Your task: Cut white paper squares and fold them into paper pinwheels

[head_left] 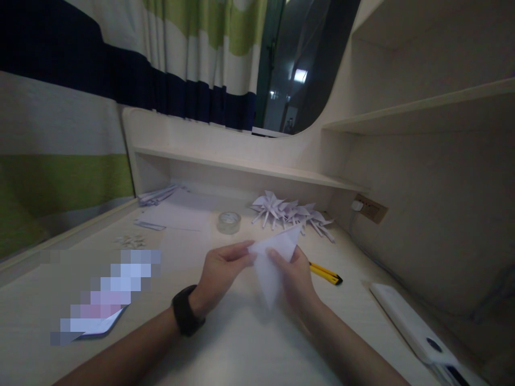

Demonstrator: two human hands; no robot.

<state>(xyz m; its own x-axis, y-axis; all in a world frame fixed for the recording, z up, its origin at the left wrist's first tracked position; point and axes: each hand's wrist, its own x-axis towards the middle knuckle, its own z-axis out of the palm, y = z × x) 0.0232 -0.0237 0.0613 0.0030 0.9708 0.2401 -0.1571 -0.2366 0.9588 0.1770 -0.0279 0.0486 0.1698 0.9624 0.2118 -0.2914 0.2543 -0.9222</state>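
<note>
A folded white paper (273,262), pointed at both ends, is held just above the pale desk (241,343) between both hands. My left hand (219,276), with a black watch on its wrist, pinches the paper's left edge. My right hand (295,279) grips its right side from behind. Beyond the hands lies a pile of finished folded paper shapes (292,214). A roll of clear tape (229,222) stands to their left.
A yellow and black utility knife (325,273) lies right of my right hand. A white remote-like device (418,327) sits at the right edge. Flat paper sheets (181,212), paper strips (156,195) and small scraps (131,240) lie at the back left. A wall socket (368,208) is at right.
</note>
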